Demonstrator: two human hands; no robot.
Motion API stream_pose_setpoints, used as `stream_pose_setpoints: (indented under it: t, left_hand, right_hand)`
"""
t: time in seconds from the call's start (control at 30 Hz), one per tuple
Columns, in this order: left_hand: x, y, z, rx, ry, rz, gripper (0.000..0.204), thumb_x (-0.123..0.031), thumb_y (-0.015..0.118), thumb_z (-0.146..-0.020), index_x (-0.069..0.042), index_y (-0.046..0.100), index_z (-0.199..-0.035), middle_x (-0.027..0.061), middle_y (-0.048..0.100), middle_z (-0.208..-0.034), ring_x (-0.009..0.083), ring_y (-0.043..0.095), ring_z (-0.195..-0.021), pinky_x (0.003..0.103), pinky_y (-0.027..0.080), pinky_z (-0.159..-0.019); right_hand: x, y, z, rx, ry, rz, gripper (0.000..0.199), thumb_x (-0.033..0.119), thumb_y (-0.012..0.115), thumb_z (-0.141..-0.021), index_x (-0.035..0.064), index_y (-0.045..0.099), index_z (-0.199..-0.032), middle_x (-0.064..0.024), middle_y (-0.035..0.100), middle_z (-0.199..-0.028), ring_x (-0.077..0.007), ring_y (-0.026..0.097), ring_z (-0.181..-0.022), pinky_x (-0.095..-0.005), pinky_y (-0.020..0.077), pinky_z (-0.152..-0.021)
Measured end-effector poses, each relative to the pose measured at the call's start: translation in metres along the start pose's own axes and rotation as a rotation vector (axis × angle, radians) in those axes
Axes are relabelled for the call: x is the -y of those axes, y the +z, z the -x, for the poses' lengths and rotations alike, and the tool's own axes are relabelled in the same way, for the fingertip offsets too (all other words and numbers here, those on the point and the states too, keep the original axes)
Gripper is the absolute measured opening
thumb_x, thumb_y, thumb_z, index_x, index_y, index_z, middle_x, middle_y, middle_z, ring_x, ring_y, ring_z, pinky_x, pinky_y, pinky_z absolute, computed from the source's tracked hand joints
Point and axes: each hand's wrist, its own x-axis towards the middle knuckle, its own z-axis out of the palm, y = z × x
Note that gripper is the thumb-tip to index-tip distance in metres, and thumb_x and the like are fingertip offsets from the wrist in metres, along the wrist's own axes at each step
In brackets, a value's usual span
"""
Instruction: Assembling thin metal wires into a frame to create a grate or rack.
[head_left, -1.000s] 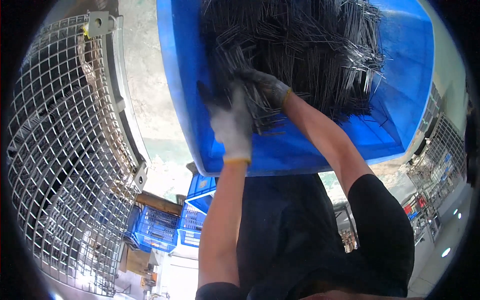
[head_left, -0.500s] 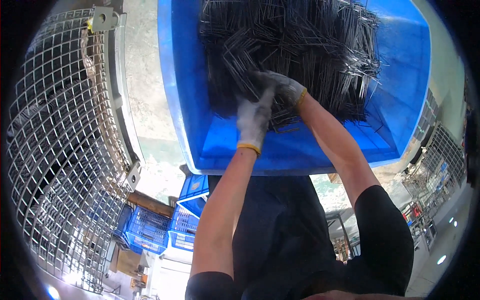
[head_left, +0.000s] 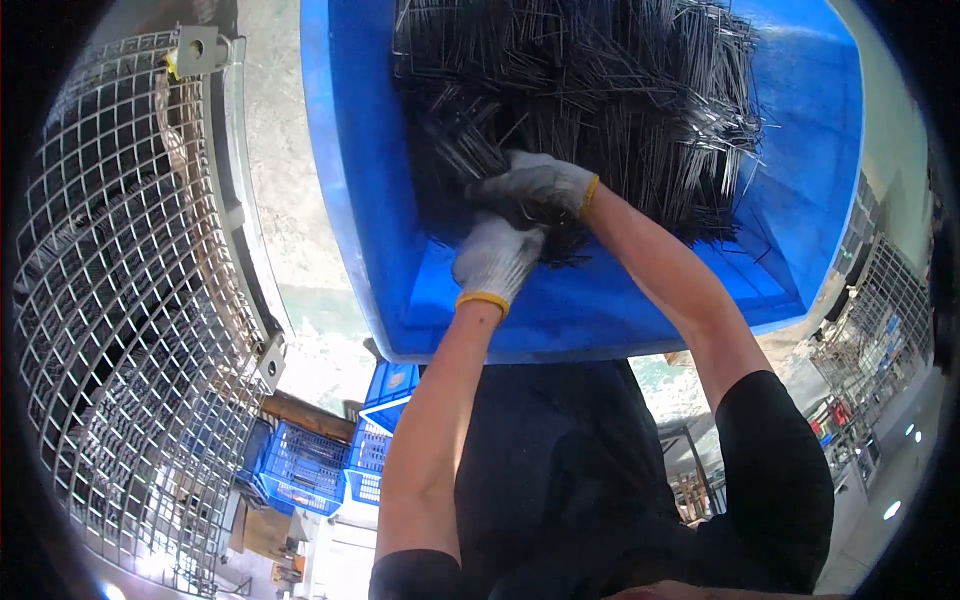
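Note:
Both my hands wear white knit gloves with yellow cuffs and reach into a large blue bin (head_left: pixel 345 170). A thick heap of thin dark metal rods (head_left: pixel 620 130) fills much of it, some with bent ends. My left hand (head_left: pixel 496 258) is low at the heap's near left side, fingers curled in among the rods and partly hidden. Just above and right of it, my right hand (head_left: pixel 540 184) is closed over rods with its fingers pointing left. The hands nearly touch, and a dark clump lies between them. How many rods each holds cannot be made out.
A wire mesh cage (head_left: pixel 130 300) holding stacked dark rods stands on the left, beyond a strip of pale floor (head_left: pixel 275 150). Blue plastic crates (head_left: pixel 305 460) sit at lower left. Another mesh container (head_left: pixel 880 300) is at far right. The bin's near rim (head_left: pixel 560 354) crosses in front of my body.
My left hand has moved slightly left and is less blurred. The right hand has shifted a little left and down, its fingers now curled over rods nearer the left hand.

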Motion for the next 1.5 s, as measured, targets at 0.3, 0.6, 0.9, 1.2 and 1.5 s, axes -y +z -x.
stream_pose_setpoints:
  t: [0.3, 0.6, 0.9, 1.2, 1.5]
  left_hand:
    - [-0.028, -0.022, 0.018, 0.149, -0.015, 0.19, 0.063, -0.061, 0.052, -0.075, -0.004, 0.063, -0.098, 0.0199, 0.062, -0.102, 0.0364, 0.058, -0.098, 0.041, 0.046, -0.083]
    - [-0.045, 0.005, 0.08, 0.243, 0.075, 0.231, 0.076, -0.065, 0.05, -0.076, 0.005, 0.054, -0.104, 0.0245, 0.062, -0.093, 0.0377, 0.06, -0.092, 0.045, 0.048, -0.078]
    - [0.015, -0.002, 0.094, -0.181, 0.15, 0.832, 0.036, -0.031, 0.051, -0.09, -0.004, 0.055, -0.114, 0.0197, 0.063, -0.101, 0.0292, 0.062, -0.094, 0.038, 0.047, -0.084]
    - [0.039, 0.007, 0.086, -0.221, 0.168, 1.668, 0.042, -0.02, 0.044, -0.093, 0.002, 0.036, -0.128, 0.0231, 0.054, -0.117, 0.0331, 0.057, -0.103, 0.039, 0.043, -0.094]
    - [0.009, 0.047, 0.117, 0.379, -0.002, 1.798, 0.052, -0.04, 0.031, -0.096, -0.003, 0.033, -0.132, 0.0162, 0.048, -0.126, 0.0319, 0.049, -0.113, 0.043, 0.038, -0.099]
  right_hand:
    - [-0.037, -0.02, 0.001, 0.305, -0.172, -0.696, 0.031, 0.007, 0.051, -0.087, 0.0022, 0.055, -0.118, -0.0099, 0.06, -0.112, -0.0144, 0.058, -0.101, -0.0253, 0.0464, -0.086]
    - [0.023, -0.038, 0.088, 0.247, 0.154, 0.067, 0.053, 0.026, 0.075, -0.065, 0.0038, 0.058, -0.11, -0.0088, 0.064, -0.096, -0.0172, 0.061, -0.084, -0.0299, 0.0484, -0.076]
    - [0.003, -0.025, 0.092, 0.032, -0.104, -0.748, 0.047, 0.025, 0.064, -0.08, 0.0022, 0.05, -0.119, -0.0105, 0.061, -0.103, -0.0207, 0.06, -0.09, -0.0303, 0.0503, -0.075]
    - [0.001, -0.026, 0.198, 0.007, -0.478, -1.335, 0.065, 0.037, 0.068, -0.076, -0.0017, 0.044, -0.122, -0.0095, 0.06, -0.083, -0.0199, 0.06, -0.07, -0.0297, 0.0511, -0.06]
    - [-0.018, 0.039, 0.255, 0.118, -0.805, -1.677, 0.072, 0.041, 0.069, -0.074, -0.0013, 0.04, -0.126, -0.0071, 0.056, -0.078, -0.0178, 0.055, -0.063, -0.0282, 0.0476, -0.055]
